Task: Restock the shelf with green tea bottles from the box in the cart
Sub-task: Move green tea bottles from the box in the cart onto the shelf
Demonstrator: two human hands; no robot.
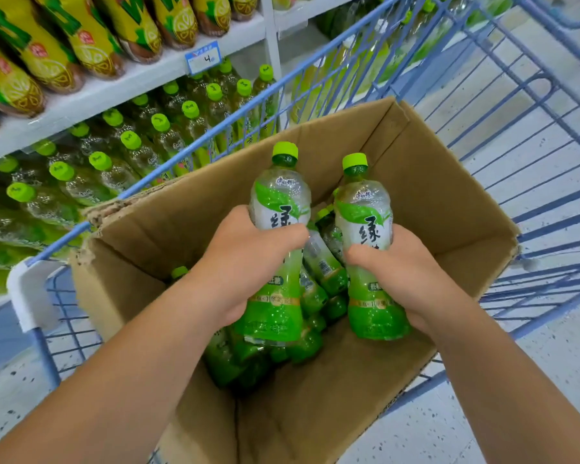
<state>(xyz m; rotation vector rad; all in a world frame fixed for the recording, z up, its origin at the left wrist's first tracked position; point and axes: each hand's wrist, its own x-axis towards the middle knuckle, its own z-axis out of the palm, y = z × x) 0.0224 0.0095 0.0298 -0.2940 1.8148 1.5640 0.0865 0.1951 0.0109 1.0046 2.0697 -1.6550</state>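
Gripping one green tea bottle apiece, the left hand [248, 259] wraps its bottle [277, 249] and the right hand [406, 272] wraps the other bottle [369, 252], both upright above the cardboard box [449, 202]. More bottles [318, 296] lie inside the box, which sits in the blue cart [533, 135]. Left of the box, the shelf [91, 95] holds rows of green-capped bottles [131, 152].

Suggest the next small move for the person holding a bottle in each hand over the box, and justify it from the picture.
Probably lift both bottles clear and carry them left to the shelf. The left hand and right hand each grip a green tea bottle upright above the cardboard box, and matching green-capped bottles stand there.
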